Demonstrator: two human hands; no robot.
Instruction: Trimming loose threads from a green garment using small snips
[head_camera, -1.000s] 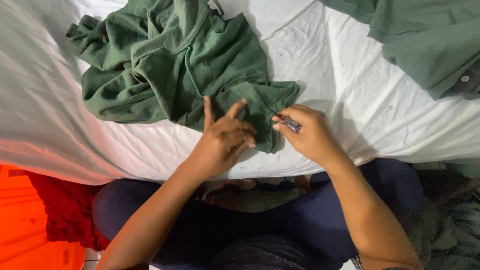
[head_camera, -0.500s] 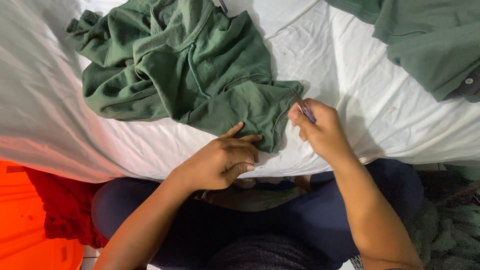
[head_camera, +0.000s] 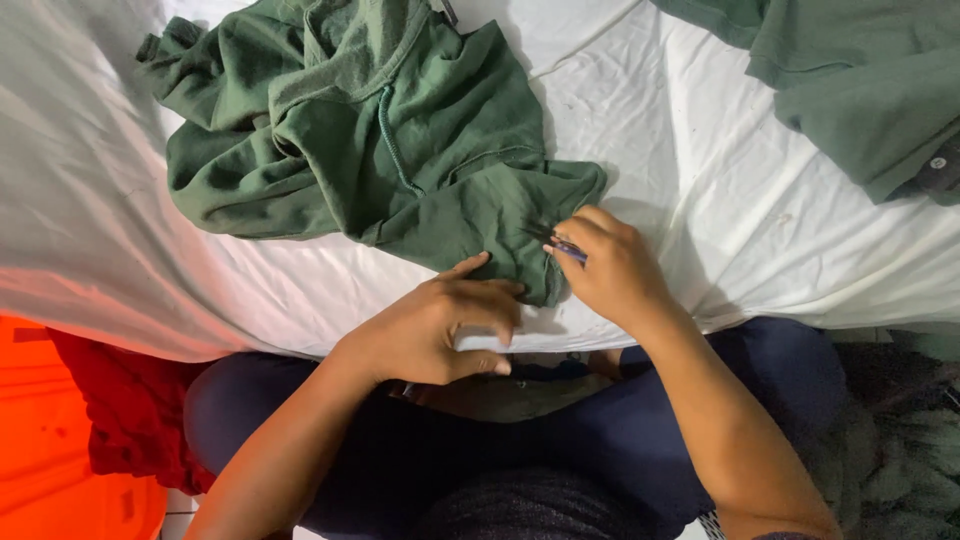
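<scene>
A crumpled green hooded sweatshirt (head_camera: 380, 140) lies on a white sheet (head_camera: 680, 170). My right hand (head_camera: 615, 270) pinches a small thin tool with a blue grip (head_camera: 562, 243), its tip against the sweatshirt's lower corner. My left hand (head_camera: 440, 325) rests at the sheet's near edge with its fingers curled, the thumb touching that same green corner from below. Whether the left hand grips the cloth is hidden by the fingers.
Another green garment with a button (head_camera: 870, 90) lies at the top right of the sheet. Red cloth (head_camera: 120, 410) and an orange surface (head_camera: 60, 440) are at the lower left. My legs in dark blue trousers (head_camera: 560, 450) are under the sheet's edge.
My right hand with the tool moved up and away from the corner, then came back down onto it. My left hand drew back from the cloth toward me and curled its fingers.
</scene>
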